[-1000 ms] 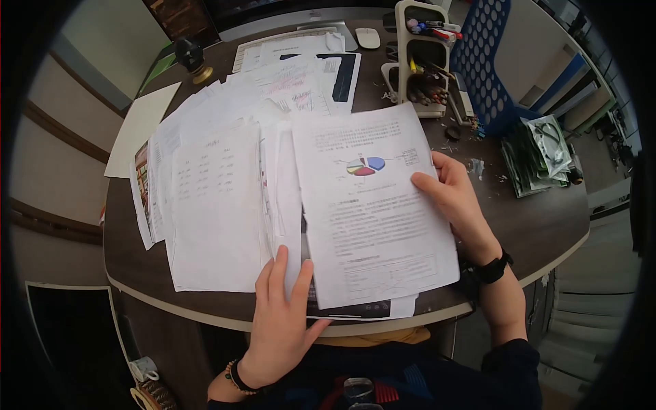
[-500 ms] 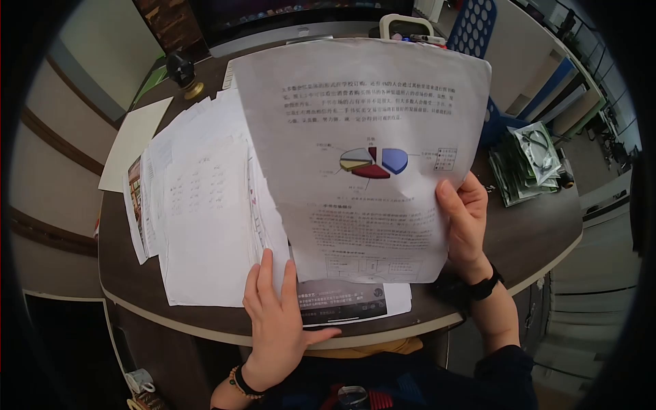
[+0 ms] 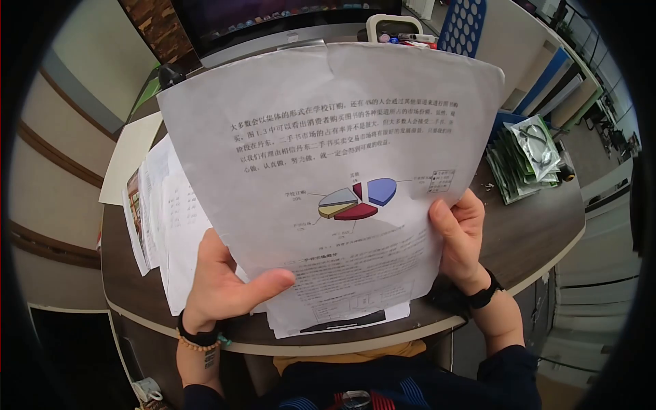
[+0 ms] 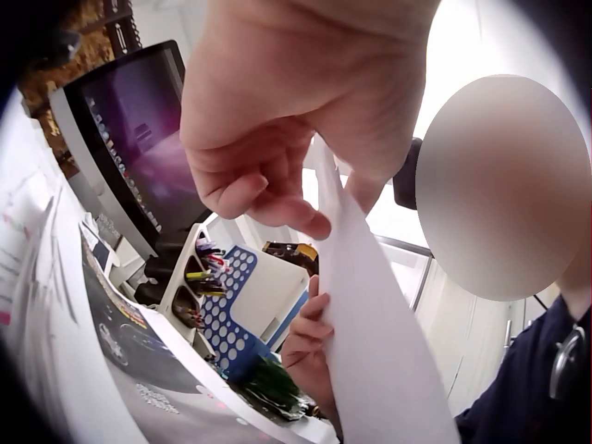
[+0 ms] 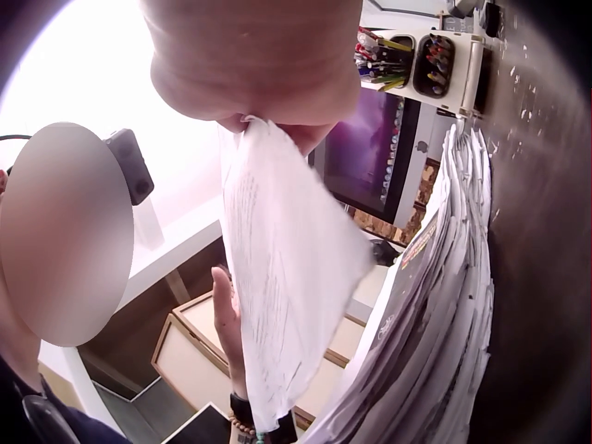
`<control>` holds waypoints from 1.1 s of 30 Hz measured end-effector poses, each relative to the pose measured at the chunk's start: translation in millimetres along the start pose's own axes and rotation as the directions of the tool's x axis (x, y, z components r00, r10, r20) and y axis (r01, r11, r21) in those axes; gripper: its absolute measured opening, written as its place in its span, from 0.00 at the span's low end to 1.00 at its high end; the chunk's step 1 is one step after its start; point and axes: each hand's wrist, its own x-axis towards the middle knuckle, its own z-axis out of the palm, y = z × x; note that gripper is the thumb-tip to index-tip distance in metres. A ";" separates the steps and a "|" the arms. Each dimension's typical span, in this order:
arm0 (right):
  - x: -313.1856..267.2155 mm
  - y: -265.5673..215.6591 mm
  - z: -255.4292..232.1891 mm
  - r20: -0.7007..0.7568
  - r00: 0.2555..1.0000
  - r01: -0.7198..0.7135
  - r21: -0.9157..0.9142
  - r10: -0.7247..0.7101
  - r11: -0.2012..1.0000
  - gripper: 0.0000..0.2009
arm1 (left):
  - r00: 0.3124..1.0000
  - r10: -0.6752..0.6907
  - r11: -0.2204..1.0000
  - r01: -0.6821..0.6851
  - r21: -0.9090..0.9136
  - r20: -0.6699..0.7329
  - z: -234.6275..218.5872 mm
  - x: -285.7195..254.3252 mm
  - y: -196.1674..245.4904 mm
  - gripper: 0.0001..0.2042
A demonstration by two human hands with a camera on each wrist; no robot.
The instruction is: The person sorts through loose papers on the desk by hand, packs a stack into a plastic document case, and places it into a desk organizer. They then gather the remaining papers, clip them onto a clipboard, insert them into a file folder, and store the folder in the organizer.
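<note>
A printed sheet (image 3: 342,157) with a coloured pie chart is held up above the desk in the head view. My right hand (image 3: 461,239) pinches its right edge, thumb on the printed side. At the lower left edge is my left hand (image 3: 229,280), thumb across the front and fingers behind. The left wrist view shows the left hand (image 4: 301,111) with the sheet's edge (image 4: 370,324) between thumb and curled fingers. In the right wrist view the sheet (image 5: 287,250) hangs from the right hand (image 5: 254,65). Stacked papers (image 3: 171,225) lie behind it.
A monitor (image 3: 287,27) stands at the back, beside a pen organizer (image 3: 400,31) and a blue perforated holder (image 3: 462,27). Green-edged packets (image 3: 523,164) sit at the right of the desk. A cup (image 3: 145,389) is below the desk at the lower left.
The sheet has been raised and brought closer, its top now spreading further left. My left hand has left the papers on the desk and taken the sheet's left edge.
</note>
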 end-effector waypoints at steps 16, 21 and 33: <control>-8.5 3.1 9.2 0.033 0.998 -0.042 -0.310 0.055 0.950 0.07 | 0.975 0.174 0.975 -0.151 0.161 -0.141 -1.1 -10.3 -35.0 0.13; -8.7 4.2 11.7 0.050 0.998 -0.011 -0.305 0.027 0.952 0.09 | 0.962 0.230 0.953 -0.192 0.233 -0.147 -4.3 -17.4 -38.5 0.15; -11.0 10.7 7.6 0.066 0.998 0.032 -0.299 -0.012 0.954 0.10 | 0.954 0.241 0.970 -0.231 0.076 -0.179 0.8 -26.7 -36.9 0.16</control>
